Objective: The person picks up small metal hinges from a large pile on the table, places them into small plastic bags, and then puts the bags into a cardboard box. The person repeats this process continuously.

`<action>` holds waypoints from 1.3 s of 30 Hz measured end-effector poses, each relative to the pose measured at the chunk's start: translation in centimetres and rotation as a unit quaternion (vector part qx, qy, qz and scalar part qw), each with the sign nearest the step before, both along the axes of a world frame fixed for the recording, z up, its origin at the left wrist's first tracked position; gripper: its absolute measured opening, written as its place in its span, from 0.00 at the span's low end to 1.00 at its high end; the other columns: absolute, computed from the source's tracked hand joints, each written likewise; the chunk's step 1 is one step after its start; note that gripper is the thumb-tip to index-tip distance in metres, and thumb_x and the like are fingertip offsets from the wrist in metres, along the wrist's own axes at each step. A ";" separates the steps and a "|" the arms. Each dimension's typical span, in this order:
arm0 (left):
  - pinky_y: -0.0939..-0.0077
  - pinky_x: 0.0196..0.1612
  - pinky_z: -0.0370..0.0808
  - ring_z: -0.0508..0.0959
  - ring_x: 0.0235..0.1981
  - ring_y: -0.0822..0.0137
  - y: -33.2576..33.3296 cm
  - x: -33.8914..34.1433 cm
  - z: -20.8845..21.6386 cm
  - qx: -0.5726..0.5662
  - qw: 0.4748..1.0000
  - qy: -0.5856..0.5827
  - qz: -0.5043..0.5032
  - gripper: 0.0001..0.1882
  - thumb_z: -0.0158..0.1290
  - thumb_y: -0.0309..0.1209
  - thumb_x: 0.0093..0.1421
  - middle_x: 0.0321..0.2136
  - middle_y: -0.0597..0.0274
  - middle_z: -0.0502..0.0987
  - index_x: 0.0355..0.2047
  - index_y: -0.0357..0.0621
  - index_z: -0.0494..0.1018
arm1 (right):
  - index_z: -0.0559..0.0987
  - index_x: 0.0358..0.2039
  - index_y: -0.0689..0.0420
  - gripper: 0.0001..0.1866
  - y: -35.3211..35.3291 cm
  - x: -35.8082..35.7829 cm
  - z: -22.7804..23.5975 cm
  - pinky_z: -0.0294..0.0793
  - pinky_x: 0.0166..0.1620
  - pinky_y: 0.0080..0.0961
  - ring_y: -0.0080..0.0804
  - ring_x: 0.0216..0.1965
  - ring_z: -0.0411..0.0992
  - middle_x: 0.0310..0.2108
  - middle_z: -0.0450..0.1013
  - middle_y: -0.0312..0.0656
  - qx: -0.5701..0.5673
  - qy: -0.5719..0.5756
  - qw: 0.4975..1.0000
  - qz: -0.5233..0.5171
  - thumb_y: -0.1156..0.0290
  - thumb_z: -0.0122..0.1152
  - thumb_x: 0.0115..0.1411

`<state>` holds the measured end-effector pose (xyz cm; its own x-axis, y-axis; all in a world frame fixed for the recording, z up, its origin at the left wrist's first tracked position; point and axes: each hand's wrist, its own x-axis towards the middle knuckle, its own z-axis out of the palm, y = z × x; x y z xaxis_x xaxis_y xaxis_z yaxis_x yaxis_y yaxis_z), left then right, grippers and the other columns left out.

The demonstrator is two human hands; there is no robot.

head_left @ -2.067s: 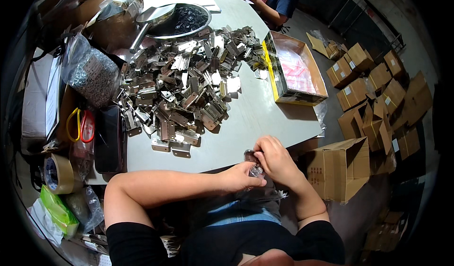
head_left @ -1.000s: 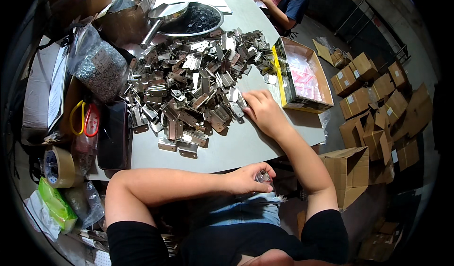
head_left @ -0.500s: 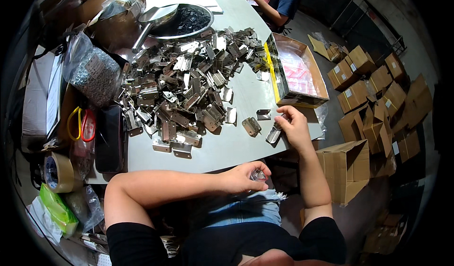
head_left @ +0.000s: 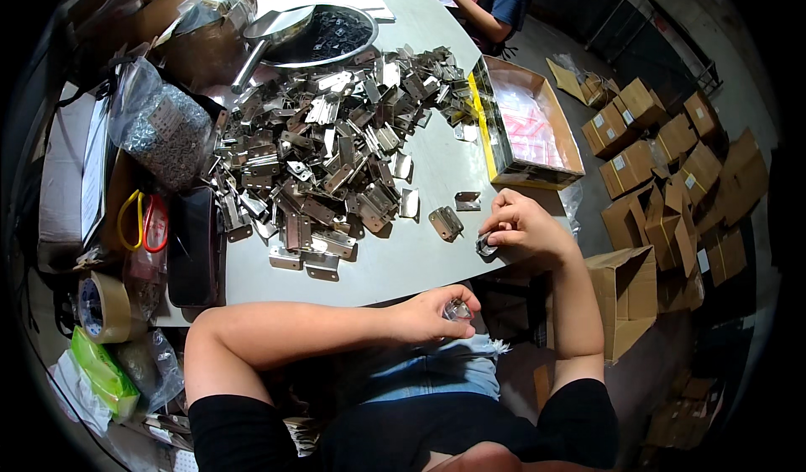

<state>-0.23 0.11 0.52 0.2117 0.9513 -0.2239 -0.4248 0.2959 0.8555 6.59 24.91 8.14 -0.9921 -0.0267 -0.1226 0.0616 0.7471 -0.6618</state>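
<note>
Close to the table's front right corner, my right hand (head_left: pixel 531 230) has its fingers and thumb closed on a metal bracket (head_left: pixel 484 246), mostly hidden under the fingertips. My left hand (head_left: pixel 426 315) is held just off the front edge above my lap, curled around a small shiny thing whose kind I cannot make out. Left of my right hand lie a bent metal bracket (head_left: pixel 446 222) and a smaller metal bracket (head_left: pixel 468 201). A big heap of metal brackets (head_left: pixel 336 153) covers the middle of the table.
An open box of printed plastic bags (head_left: pixel 527 128) stands at the right edge. Farther back are a metal bowl of black parts (head_left: pixel 336 39) and a co-worker's arm (head_left: pixel 483 18). Scissors (head_left: pixel 154 222) and a tape roll (head_left: pixel 104 306) sit left. Cartons (head_left: pixel 625 291) stand on the floor.
My right hand has shifted slightly right and its wrist has bent, with the fingers now covering more of the bracket. My left hand stays where it was.
</note>
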 end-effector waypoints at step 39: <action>0.82 0.44 0.69 0.70 0.40 0.77 -0.1 0.5 -0.5 0.041 0.998 0.039 0.024 0.21 0.62 0.33 0.59 0.39 0.67 0.69 0.48 0.44 0.66 | 0.80 0.39 0.64 0.13 -2.6 -1.5 -0.6 0.72 0.35 0.26 0.35 0.28 0.74 0.29 0.75 0.46 -0.037 0.091 0.975 -0.197 0.73 0.66 0.53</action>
